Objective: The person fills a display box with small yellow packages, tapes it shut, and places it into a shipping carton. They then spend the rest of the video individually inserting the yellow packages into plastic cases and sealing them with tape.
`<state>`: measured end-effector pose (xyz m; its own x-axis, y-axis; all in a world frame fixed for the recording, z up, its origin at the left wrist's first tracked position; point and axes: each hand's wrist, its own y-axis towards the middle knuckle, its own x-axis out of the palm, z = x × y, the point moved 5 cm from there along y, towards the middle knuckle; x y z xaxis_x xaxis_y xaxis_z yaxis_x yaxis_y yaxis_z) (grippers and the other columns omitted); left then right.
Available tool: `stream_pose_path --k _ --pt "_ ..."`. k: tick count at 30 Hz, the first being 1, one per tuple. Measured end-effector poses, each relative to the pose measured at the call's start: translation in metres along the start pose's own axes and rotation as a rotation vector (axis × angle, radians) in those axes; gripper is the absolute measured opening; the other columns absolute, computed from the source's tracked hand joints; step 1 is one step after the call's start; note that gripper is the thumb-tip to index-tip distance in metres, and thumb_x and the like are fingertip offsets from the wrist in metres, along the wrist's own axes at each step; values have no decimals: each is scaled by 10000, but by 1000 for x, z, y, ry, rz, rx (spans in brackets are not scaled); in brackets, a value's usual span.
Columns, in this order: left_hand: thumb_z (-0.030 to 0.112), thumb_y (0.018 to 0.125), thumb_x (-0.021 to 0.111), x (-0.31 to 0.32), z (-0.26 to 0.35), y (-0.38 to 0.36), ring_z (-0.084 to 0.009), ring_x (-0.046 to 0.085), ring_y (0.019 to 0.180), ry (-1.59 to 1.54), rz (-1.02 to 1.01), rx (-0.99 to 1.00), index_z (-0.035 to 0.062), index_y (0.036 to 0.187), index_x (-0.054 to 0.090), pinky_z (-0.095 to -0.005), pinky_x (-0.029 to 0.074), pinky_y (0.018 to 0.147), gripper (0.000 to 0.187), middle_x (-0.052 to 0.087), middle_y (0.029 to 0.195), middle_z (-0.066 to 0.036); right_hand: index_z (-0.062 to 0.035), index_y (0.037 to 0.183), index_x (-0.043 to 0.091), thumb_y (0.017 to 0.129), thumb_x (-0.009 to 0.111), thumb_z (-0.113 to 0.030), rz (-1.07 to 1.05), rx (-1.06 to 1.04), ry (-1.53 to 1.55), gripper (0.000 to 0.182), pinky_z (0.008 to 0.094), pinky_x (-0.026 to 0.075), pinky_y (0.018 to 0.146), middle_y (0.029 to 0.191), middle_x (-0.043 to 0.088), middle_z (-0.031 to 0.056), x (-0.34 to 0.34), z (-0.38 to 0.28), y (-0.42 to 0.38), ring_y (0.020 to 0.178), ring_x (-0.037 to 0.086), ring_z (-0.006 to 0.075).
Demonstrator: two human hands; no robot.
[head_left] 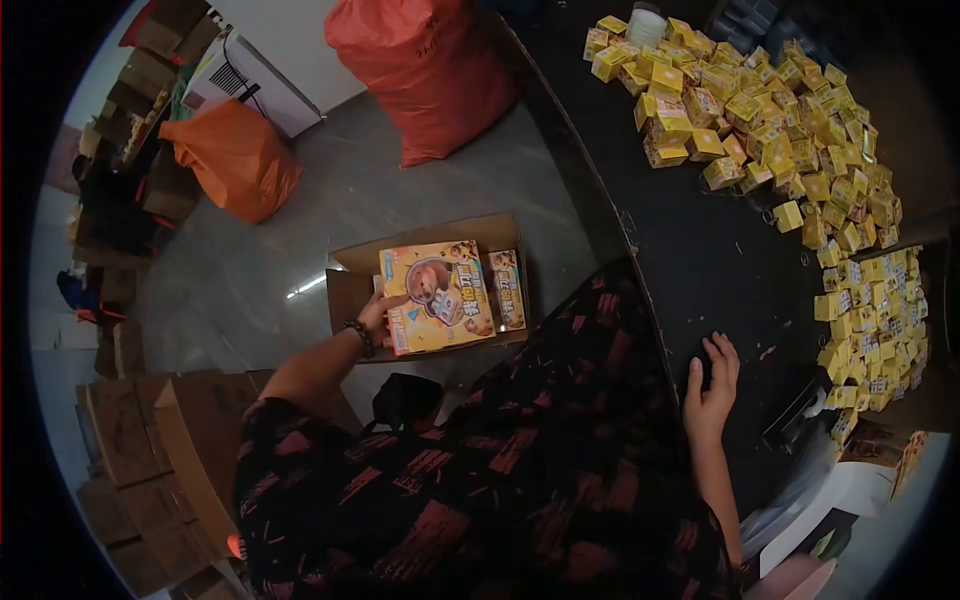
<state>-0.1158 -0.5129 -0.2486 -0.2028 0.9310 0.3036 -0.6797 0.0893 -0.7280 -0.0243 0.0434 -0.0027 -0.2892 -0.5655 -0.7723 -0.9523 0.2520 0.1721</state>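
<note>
My left hand (377, 320), with a dark beaded bracelet at the wrist, grips the left side of a yellow printed box (435, 297). A cartoon animal and large characters decorate the box's top face. It lies at the mouth of an open cardboard carton (358, 250) on the floor. Beside it, inside the carton, a second printed box (508, 290) shows in part. My right hand (712, 387) rests on the black tabletop (720, 270) near its edge, fingers extended and holding nothing.
Small yellow boxes (770, 130) lie heaped across the table's far side, with neater rows (875, 325) at right. A red sack (430, 75) and an orange bag (235, 160) stand on the floor. Cardboard cartons (140, 440) are stacked at left. A white container (646, 24) stands by the heap.
</note>
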Motion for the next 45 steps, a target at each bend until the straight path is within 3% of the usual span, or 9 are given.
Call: stream_pose_path --k 8,13,14,21,23,27,30,34,45 --pt "452 813 700 -32 -126 169 -312 572 1109 389 65 -495 3 1271 489 -399 481 911 675 599 1190 -166 45 1135 563 883 583 -68 -1 -77 -187 277 439 354 1042 1268 496 202 6 -11 4 1244 439 374" --pt "511 734 718 55 -61 108 -414 467 1227 1990 -182 -123 91 1455 320 -448 395 1002 924 496 1319 -237 39 1108 559 842 622 -79 14 -97 -201 298 458 370 1026 1236 498 214 6 -15 6 1206 451 394" --pt "546 735 712 36 -33 99 -412 496 1174 1703 534 -182 48 1380 417 -464 390 991 867 509 1280 -243 35 1102 562 830 631 -82 33 -104 -186 305 457 374 1024 1227 500 215 4 -16 6 1198 455 397" --pt "499 816 678 149 -3 65 -358 518 1133 1288 738 783 2 1279 493 -459 389 981 704 519 1255 -233 -18 1167 550 781 705 -116 260 -275 -239 427 504 352 1044 1305 451 184 -49 -21 -37 1230 432 389" --pt "375 910 622 191 -4 71 -320 513 1139 1008 274 1101 -25 1245 499 -436 390 982 536 533 1229 -216 -21 1229 496 757 738 -135 539 -113 -442 543 498 319 1062 1345 398 210 -94 -4 -67 1280 377 392" --pt "177 929 612 306 -13 19 -238 511 1105 572 -256 971 -25 1233 473 -335 385 972 391 537 1176 -137 31 1416 245 732 778 -185 786 399 -370 894 494 280 1080 1400 301 295 -127 71 -96 1290 320 456" --pt "149 924 604 371 -3 -48 -232 508 1113 929 -350 1083 -18 1233 470 -325 379 981 376 542 1173 -125 -33 1478 125 744 771 -184 688 691 175 990 432 417 993 1274 467 343 -119 112 -104 1197 484 444" --pt "127 908 609 398 -12 -90 -249 513 1108 865 -501 934 -10 1213 492 -325 377 976 354 557 1143 -139 -30 1450 183 737 775 -146 893 594 -95 934 393 505 830 1096 614 271 -149 131 -113 949 641 390" --pt "198 840 627 408 -36 -122 -349 505 1062 1560 -530 1225 52 1099 553 -439 360 921 307 559 1097 -137 17 1422 276 777 759 -213 736 568 -611 838 423 335 1077 1397 366 296 -237 124 -246 1287 395 430"
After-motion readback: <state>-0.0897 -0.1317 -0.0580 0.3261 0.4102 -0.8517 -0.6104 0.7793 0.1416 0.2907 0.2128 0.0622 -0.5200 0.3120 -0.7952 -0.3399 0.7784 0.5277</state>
